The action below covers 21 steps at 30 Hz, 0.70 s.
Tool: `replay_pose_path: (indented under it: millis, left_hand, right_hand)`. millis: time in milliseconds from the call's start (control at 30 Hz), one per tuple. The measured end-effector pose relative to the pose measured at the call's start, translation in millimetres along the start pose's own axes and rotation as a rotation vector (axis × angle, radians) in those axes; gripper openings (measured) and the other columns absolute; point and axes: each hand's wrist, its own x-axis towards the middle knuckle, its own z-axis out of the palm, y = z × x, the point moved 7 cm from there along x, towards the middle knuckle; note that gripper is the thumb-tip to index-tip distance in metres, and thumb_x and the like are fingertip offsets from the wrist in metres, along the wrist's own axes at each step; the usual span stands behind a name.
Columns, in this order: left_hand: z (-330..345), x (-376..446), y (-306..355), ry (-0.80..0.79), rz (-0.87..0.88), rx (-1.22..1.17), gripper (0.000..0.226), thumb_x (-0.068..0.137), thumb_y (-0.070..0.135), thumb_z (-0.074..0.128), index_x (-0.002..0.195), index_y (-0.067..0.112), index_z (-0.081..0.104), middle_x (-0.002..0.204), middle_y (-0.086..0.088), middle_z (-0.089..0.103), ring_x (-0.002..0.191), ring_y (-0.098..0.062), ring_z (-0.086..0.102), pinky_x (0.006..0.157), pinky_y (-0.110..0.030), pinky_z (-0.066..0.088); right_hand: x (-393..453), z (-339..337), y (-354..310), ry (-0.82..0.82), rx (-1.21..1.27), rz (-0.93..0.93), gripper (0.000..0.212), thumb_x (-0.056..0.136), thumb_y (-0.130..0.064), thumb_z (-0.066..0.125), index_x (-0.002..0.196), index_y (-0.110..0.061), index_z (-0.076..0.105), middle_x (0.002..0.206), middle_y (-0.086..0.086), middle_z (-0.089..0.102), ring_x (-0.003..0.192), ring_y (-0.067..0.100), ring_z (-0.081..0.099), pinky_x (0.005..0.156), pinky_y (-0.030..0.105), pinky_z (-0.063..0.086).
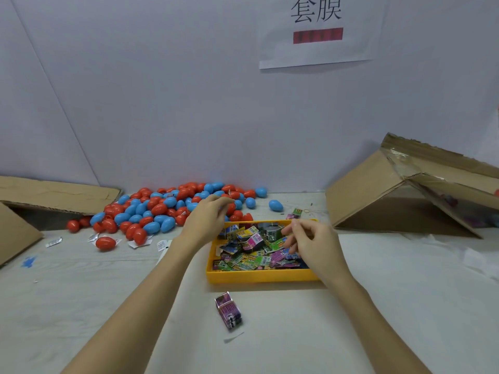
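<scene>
Two hands at work over a white table (pixel 81 292).

1. Left hand (pixel 208 220): stretched out to the near edge of the egg pile, fingers loosely curved and released, nothing seen in its grasp.
2. Right hand (pixel 310 241): over the right half of the tray, fingers curled, thumb and forefinger close together; whether they pinch a packet cannot be told.
3. Plastic eggs (pixel 162 209): heap of red and blue, against the back wall, left of and behind the tray; one red egg (pixel 105 243) lies apart at the front, one blue egg (pixel 275 205) apart on the right.
4. Yellow tray (pixel 259 276): centre of table, filled with small printed packets (pixel 251 249) in green, purple, yellow and blue; print too small to read.
5. Purple box (pixel 229 311): small, lying alone just in front of the tray, one end flap open; the figure "6" shows on its side.
6. Paper sign (pixel 318 49): on the wall, printed "套膜", a red bar beneath.
7. Cardboard cartons: one tipped on its side at right (pixel 378 193), one at left (pixel 54 195).
8. White slips (pixel 162 244): scattered before the eggs.
</scene>
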Motion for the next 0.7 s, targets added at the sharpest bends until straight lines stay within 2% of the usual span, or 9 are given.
replay_pose_path:
  millis: [100, 167, 300, 467, 567, 633, 700]
  left_hand:
    - [20, 22, 2, -0.186, -0.001, 0.097, 0.039, 0.110, 0.036, 0.039, 0.137, 0.019, 0.061, 0.142, -0.009, 0.054, 0.127, -0.026, 0.051, 0.107, -0.043, 0.045]
    - [31, 27, 3, -0.262, 0.013, 0.175, 0.039, 0.110, 0.033, 0.038, 0.137, 0.017, 0.061, 0.140, -0.010, 0.056, 0.126, -0.028, 0.052, 0.108, -0.042, 0.044]
    - [21, 21, 7, -0.113, 0.021, 0.112, 0.029, 0.107, 0.021, 0.046, 0.120, 0.008, 0.069, 0.120, -0.011, 0.067, 0.103, -0.022, 0.059, 0.087, -0.033, 0.050]
    - [-13, -19, 22, 0.149, 0.023, -0.130, 0.030, 0.098, 0.017, 0.066, 0.128, 0.014, 0.069, 0.122, -0.007, 0.068, 0.105, -0.020, 0.064, 0.091, -0.034, 0.056]
    - [-25, -57, 33, 0.194, -0.015, -0.442, 0.038, 0.086, 0.024, 0.081, 0.122, 0.026, 0.069, 0.115, 0.008, 0.070, 0.098, -0.008, 0.068, 0.084, -0.022, 0.058]
    - [-23, -79, 44, 0.166, -0.034, -0.628, 0.040, 0.080, 0.022, 0.086, 0.116, 0.027, 0.069, 0.107, 0.011, 0.073, 0.093, -0.006, 0.070, 0.080, -0.020, 0.059]
    - [-20, -93, 53, 0.152, -0.040, -0.719, 0.040, 0.079, 0.021, 0.087, 0.114, 0.024, 0.067, 0.102, 0.008, 0.074, 0.092, -0.008, 0.072, 0.079, -0.022, 0.059]
  right_hand:
    - [0, -1, 1, -0.001, -0.019, -0.003, 0.031, 0.107, -0.024, 0.050, 0.091, -0.012, 0.075, 0.069, -0.001, 0.071, 0.059, 0.007, 0.065, 0.061, 0.020, 0.053]
    - [0, 0, 2, -0.006, -0.021, 0.003, 0.032, 0.107, -0.025, 0.050, 0.091, -0.012, 0.075, 0.070, 0.000, 0.071, 0.059, 0.008, 0.065, 0.062, 0.022, 0.054]
    - [1, 2, 3, -0.010, -0.042, 0.005, 0.033, 0.107, -0.026, 0.049, 0.090, -0.013, 0.074, 0.070, 0.000, 0.071, 0.059, 0.007, 0.065, 0.064, 0.023, 0.055]
    - [0, 4, 1, -0.008, -0.096, -0.016, 0.032, 0.107, -0.028, 0.049, 0.087, -0.018, 0.073, 0.068, -0.004, 0.070, 0.059, 0.006, 0.065, 0.063, 0.022, 0.056]
    - [-3, 6, -5, 0.017, -0.181, -0.086, 0.027, 0.106, -0.027, 0.053, 0.090, -0.018, 0.073, 0.068, -0.007, 0.069, 0.060, 0.008, 0.065, 0.064, 0.028, 0.057]
    - [-8, 10, -14, 0.022, -0.317, -0.195, 0.014, 0.103, -0.025, 0.058, 0.105, -0.020, 0.072, 0.075, -0.011, 0.067, 0.066, 0.007, 0.063, 0.066, 0.026, 0.054]
    - [-16, 19, -26, -0.011, -0.386, -0.311, 0.029, 0.100, -0.022, 0.063, 0.129, -0.022, 0.065, 0.087, -0.012, 0.065, 0.077, 0.003, 0.060, 0.071, 0.017, 0.048]
